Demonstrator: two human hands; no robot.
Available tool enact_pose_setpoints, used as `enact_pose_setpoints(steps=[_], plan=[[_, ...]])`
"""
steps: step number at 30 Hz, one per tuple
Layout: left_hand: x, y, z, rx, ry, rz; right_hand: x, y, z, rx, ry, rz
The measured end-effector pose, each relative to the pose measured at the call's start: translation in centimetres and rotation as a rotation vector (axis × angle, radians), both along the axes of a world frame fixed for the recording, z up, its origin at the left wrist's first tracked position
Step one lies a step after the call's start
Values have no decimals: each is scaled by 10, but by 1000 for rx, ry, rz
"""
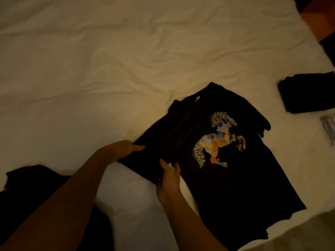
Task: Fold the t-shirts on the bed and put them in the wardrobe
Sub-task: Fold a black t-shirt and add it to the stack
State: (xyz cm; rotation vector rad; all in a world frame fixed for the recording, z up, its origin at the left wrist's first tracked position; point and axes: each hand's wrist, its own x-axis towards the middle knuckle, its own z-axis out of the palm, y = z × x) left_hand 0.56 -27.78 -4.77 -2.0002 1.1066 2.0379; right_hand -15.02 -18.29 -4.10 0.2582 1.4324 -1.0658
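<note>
A black t-shirt (230, 182) with an orange and blue horse print lies face up on the white bed (108, 69), its collar pointing away from me. My left hand (121, 151) grips the edge of its left sleeve, thumb on top. My right hand (168, 176) pinches the same sleeve's lower edge near the shirt's side. Both hands hold the sleeve, which looks slightly lifted off the sheet.
A folded dark garment (308, 93) lies at the right edge of the bed, with a pale item (329, 127) just below it. Another dark cloth heap (36, 187) sits at the lower left. The bed's edge runs along the lower right.
</note>
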Motion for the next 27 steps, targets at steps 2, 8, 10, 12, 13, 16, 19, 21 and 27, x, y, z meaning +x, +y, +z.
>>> enact_pose_setpoints(steps=[2, 8, 10, 12, 13, 16, 19, 21, 27], plan=[[5, 8, 0, -41, -36, 12, 4, 4, -1, 56, 17, 49], [27, 39, -9, -265, 43, 317, 15, 13, -10, 182, -66, 190], [30, 46, -11, -423, -9, 351, 16, 15, -13, 164, -61, 233], [30, 48, -13, -534, -87, 332, 14, 14, -13, 115, -112, 242], [30, 48, -13, -548, -112, 305, 13, 12, -12, 88, -162, 217], [29, 45, -19, -533, -185, 260, 12, 7, -14, 76, -300, 140], [26, 41, -21, -532, -211, 251, 14, 3, -20, 135, -173, 302], [23, 39, -21, -535, -169, 245, 16, 3, -28, 152, -76, 398], [39, 33, -21, -636, -304, 181, 17, -11, -25, 232, 63, 876]])
